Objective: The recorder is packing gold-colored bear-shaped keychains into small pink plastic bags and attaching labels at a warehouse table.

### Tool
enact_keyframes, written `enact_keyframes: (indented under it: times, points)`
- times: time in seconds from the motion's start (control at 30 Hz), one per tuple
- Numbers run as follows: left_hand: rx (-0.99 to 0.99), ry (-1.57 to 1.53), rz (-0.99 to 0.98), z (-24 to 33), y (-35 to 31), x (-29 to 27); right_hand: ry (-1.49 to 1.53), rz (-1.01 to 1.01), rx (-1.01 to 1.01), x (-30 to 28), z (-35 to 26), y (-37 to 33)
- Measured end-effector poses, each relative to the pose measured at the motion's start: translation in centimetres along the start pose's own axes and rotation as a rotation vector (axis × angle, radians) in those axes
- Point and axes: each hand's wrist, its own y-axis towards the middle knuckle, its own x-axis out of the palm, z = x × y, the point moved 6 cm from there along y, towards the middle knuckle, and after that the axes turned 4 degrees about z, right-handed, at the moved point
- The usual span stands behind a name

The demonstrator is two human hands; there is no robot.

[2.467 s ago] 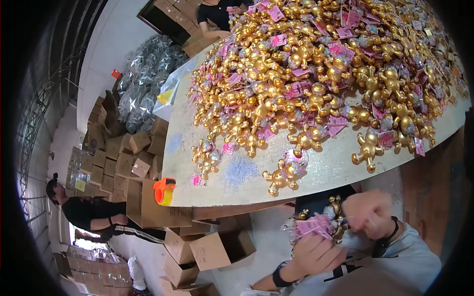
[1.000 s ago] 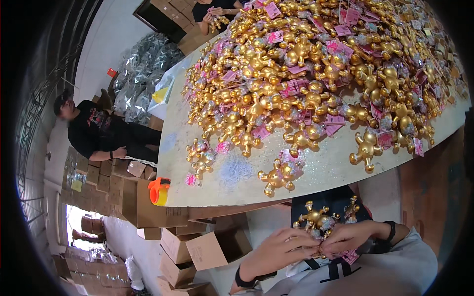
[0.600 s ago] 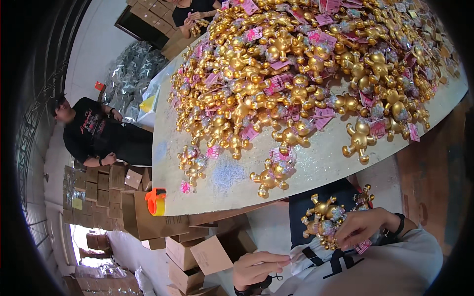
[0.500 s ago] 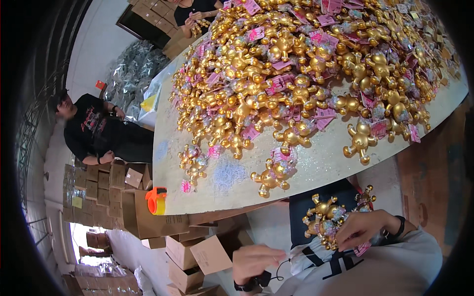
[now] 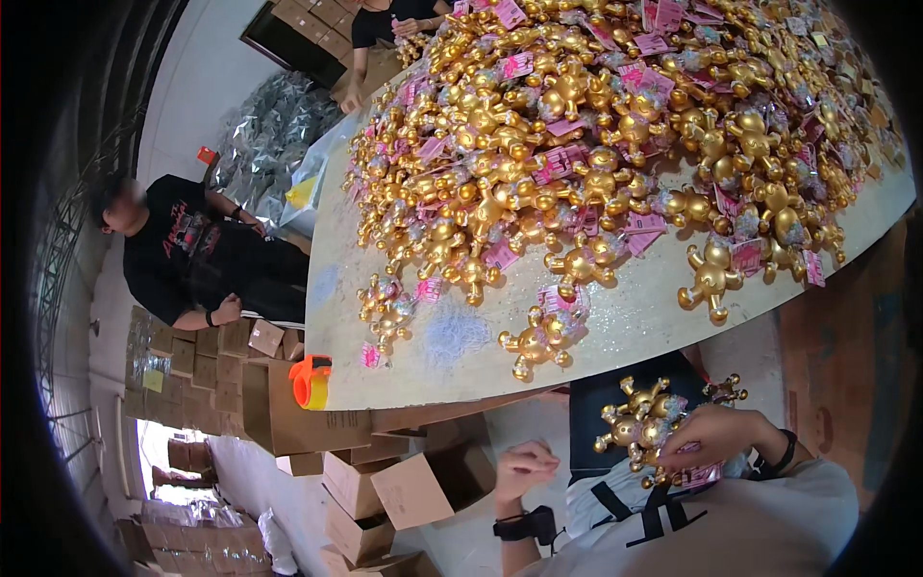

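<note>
My right hand (image 5: 710, 438) is closed around a bunch of shiny gold toy figurines (image 5: 636, 415) with round heads and stubby limbs, held over my lap. Clear, glittery wrapping and a pink tag (image 5: 700, 475) show among them. Apart from the bunch, my left hand (image 5: 526, 466) is raised at the left with its fingers bent together; whether something small is in them cannot be made out. On the table (image 5: 433, 383) in front of me lies a large heap of similar gold figurines (image 5: 500, 202) with pink tags. One figurine (image 5: 535, 344) lies near the table's front edge.
A pile of thin, pale translucent strands (image 5: 450, 334) lies on the table. An orange and yellow tape dispenser (image 5: 310, 382) sits at the left corner. Open cardboard boxes (image 5: 415, 493) stand below. One person (image 5: 192, 245) is at the left, another (image 5: 385, 24) at the far side.
My left hand has risen slightly and moved right, its fingers going from stretched to bent. My right hand keeps the bunch, which has turned a little. The far person's arm has reached down.
</note>
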Motion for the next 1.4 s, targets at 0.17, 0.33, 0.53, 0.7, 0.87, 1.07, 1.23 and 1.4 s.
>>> enact_keyframes:
  times: [0.17,0.33,0.53,0.7,0.87,1.07,1.23,1.4]
  points:
    - [-0.025,0.105,-0.029,-3.1,1.3,4.4,-0.21,0.008,0.188,-1.4,-1.3,-0.4]
    - [0.099,0.602,-0.25,5.0,4.8,14.4,-0.183,0.177,-0.169,-1.0,-4.1,0.9]
    - [0.06,0.693,-0.165,8.1,5.2,11.1,-0.084,0.34,-0.282,-1.8,-3.3,0.4]
    - [-0.391,0.282,0.018,4.5,2.6,2.9,-0.334,0.336,-0.174,-1.3,-0.6,0.7]
    - [-0.44,0.274,0.041,4.3,0.7,3.3,-0.383,0.315,-0.141,-1.1,-0.6,1.1]
    - [-0.727,0.192,0.111,2.4,-2.2,4.1,-0.394,0.357,-0.139,-1.3,-1.1,0.8]
    - [-0.729,0.243,0.318,5.4,-3.0,4.8,-0.492,0.489,-0.034,-3.4,-0.4,-0.4]
    - [-0.659,0.262,0.45,6.8,-2.3,3.0,-0.236,0.437,-0.268,-2.5,-2.5,0.4]
